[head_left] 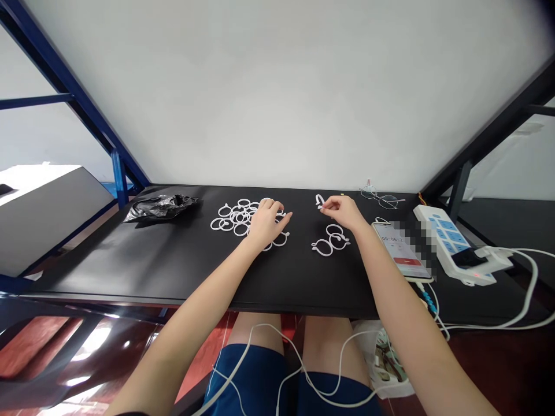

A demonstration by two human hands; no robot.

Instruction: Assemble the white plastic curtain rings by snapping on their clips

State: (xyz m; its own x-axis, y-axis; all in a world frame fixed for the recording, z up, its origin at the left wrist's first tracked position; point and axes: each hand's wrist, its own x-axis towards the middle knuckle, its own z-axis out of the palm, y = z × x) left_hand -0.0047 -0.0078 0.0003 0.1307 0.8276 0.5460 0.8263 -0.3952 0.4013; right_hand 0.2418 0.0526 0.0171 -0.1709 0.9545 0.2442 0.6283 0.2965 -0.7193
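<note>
My left hand (pixel 266 222) rests on the right part of a spread of white open rings (pixel 226 224) with small knobs or eyelets at their ends. Its thumb stands apart from the fingers, and the rings under the palm are hidden. Farther right, my right hand (pixel 340 211) is closed in a pinch on one white ring (pixel 319 200), tilted up off the black table (pixel 195 260). Just below that hand lies a small group of three similar rings (pixel 323 248), touching or overlapping one another.
A crumpled black plastic bag (pixel 161 208) lies at left. Eyeglasses (pixel 387 201) sit by the back wall (pixel 277 104). To the right are a phone (pixel 403 251) showing a timer and a power strip (pixel 455 245) with a plugged-in charger. White cables (pixel 529 289) trail over the table edge and my lap.
</note>
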